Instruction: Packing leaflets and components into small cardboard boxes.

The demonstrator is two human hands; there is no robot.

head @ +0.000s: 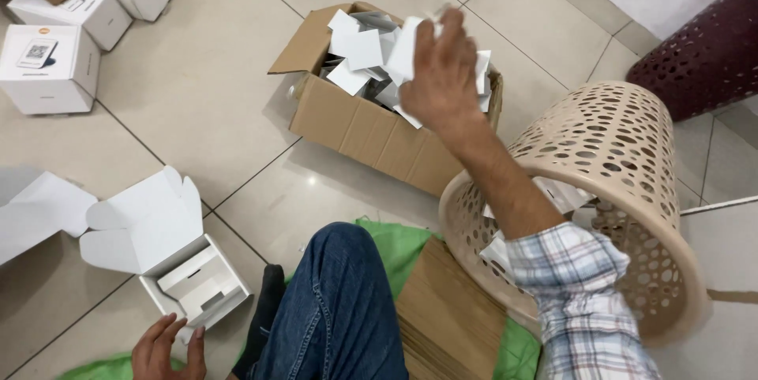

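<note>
Two hands work apart: the right hand (440, 72) pinches a light, bendable white card (407, 47), best held by its edge, over the cardboard box (359, 123), while the left hand (167, 347) rests spread beside the open white carton (170, 258).

Matt brown cardboard carton (355, 123); glossy floor tiles (205, 88); perforated beige plastic basket (624, 159); smooth white paperboard box (170, 250).
</note>
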